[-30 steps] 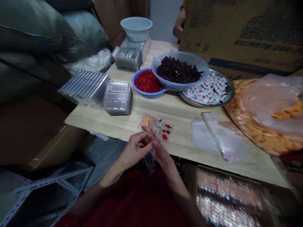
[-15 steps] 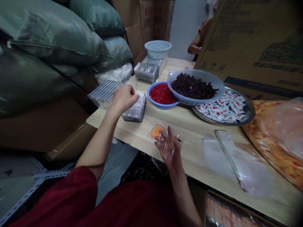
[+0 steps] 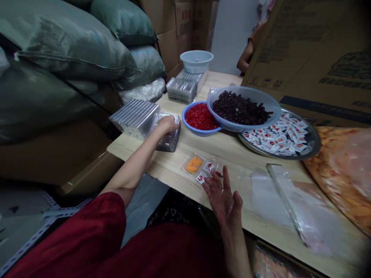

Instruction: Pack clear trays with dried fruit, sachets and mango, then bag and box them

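My left hand [image 3: 167, 125] rests on a stack of clear plastic trays [image 3: 171, 142] near the table's left edge. Its fingers are curled and closed, with the tips hidden, so I cannot make out what is between them. My right hand [image 3: 222, 199] is open, palm up with fingers spread, over the table's front edge. Just beyond its fingertips lies a clear compartment tray [image 3: 184, 166]. Orange pieces [image 3: 193, 164] fill one compartment, and small white-and-red sachets [image 3: 201, 178] lie in others. Something red and dark shows behind my right fingers, partly covered.
Ridged clear trays [image 3: 135, 114] stand left of the stack. Beyond are a bowl of red pieces [image 3: 201, 116], a bowl of dark pieces [image 3: 239, 110] and a metal pan of sachets [image 3: 279, 137]. Plastic bags [image 3: 269, 197] lie at right. A person's arm [image 3: 245, 57] shows behind a carton [image 3: 304, 58].
My left hand has come down and right onto the tray stack. My right hand has moved right and towards me, its fingers spreading, uncovering sachets in the tray.
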`<control>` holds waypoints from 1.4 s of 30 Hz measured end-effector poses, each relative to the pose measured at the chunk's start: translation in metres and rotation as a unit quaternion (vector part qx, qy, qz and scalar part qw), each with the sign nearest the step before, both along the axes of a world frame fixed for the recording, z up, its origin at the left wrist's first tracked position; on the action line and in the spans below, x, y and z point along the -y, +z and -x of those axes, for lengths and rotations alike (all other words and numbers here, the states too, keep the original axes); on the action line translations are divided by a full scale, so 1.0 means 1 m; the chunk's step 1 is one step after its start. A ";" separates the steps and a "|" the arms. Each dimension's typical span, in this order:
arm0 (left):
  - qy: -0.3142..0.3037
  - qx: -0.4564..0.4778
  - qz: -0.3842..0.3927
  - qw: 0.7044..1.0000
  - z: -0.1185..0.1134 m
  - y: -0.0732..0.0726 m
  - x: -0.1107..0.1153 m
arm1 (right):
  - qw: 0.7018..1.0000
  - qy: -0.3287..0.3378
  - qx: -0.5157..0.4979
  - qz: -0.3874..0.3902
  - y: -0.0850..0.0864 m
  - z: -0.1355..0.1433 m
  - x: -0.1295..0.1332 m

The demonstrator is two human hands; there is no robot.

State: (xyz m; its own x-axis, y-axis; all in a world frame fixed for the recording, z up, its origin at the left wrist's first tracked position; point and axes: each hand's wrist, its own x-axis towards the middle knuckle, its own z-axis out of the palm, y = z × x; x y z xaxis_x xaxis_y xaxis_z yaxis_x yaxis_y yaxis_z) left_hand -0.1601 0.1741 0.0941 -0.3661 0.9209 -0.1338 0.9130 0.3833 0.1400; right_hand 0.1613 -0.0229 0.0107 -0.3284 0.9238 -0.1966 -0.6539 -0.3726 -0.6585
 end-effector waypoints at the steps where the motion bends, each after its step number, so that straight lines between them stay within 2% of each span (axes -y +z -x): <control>1: -0.002 0.001 -0.003 1.000 0.004 0.000 -0.001 | 1.000 0.002 0.008 -0.010 -0.002 0.001 0.000; 4: -0.012 0.010 -0.053 0.998 0.009 0.005 0.004 | 0.997 0.018 0.049 -0.049 -0.008 0.004 -0.001; 6: -0.032 0.052 -0.154 0.986 -0.001 0.013 0.022 | 0.990 0.025 0.110 -0.085 -0.006 0.003 -0.001; 8: -0.074 0.170 -0.246 0.951 -0.021 0.023 0.052 | 0.965 0.026 0.214 -0.150 0.002 -0.001 0.000; 9: -0.106 0.265 -0.248 0.926 -0.035 0.027 0.071 | 0.938 0.029 0.284 -0.195 0.008 -0.002 0.001; 10: -0.137 0.373 -0.212 0.893 -0.049 0.028 0.091 | 0.899 0.029 0.363 -0.244 0.014 -0.003 0.001; 11: -0.177 0.474 -0.139 0.852 -0.062 0.028 0.111 | 0.846 0.024 0.447 -0.291 0.019 -0.003 0.001; 13: -0.211 0.583 -0.028 0.784 -0.084 0.017 0.145 | 0.715 0.010 0.595 -0.366 0.026 0.001 -0.002; 14: -0.203 0.610 -0.012 0.766 -0.091 0.006 0.157 | 0.653 0.006 0.648 -0.392 0.026 0.004 -0.005; 15: -0.183 0.624 -0.019 0.759 -0.096 -0.008 0.164 | 0.601 0.007 0.685 -0.412 0.023 0.007 -0.009; 16: -0.159 0.629 -0.040 0.760 -0.097 -0.024 0.168 | 0.562 0.017 0.708 -0.427 0.018 0.010 -0.013; 17: -0.134 0.625 -0.069 0.766 -0.097 -0.041 0.169 | 0.535 0.029 0.723 -0.436 0.011 0.012 -0.018; 19: -0.094 0.597 -0.129 0.786 -0.093 -0.072 0.163 | 0.510 0.034 0.746 -0.427 -0.009 0.012 -0.026; 22: -0.065 0.517 -0.195 0.831 -0.086 -0.104 0.151 | 0.515 -0.005 0.771 -0.374 -0.038 0.001 -0.035; 24: -0.067 0.454 -0.213 0.862 -0.084 -0.114 0.145 | 0.542 -0.037 0.766 -0.345 -0.051 -0.009 -0.036; 26: -0.080 0.389 -0.230 0.888 -0.084 -0.118 0.142 | 0.579 -0.060 0.743 -0.330 -0.057 -0.017 -0.036; 29: -0.096 0.304 -0.247 0.915 -0.085 -0.119 0.137 | 0.631 -0.077 0.710 -0.302 -0.058 -0.021 -0.037; 32: -0.116 0.269 -0.206 0.934 -0.085 -0.116 0.132 | 0.666 -0.095 0.689 -0.269 -0.057 -0.015 -0.046; 37: -0.142 0.265 -0.152 0.942 -0.078 -0.107 0.135 | 0.699 -0.132 0.653 -0.261 -0.055 -0.012 -0.062; 42: -0.178 0.315 -0.077 0.929 -0.076 -0.100 0.162 | 0.720 -0.108 0.632 -0.266 -0.053 -0.034 -0.039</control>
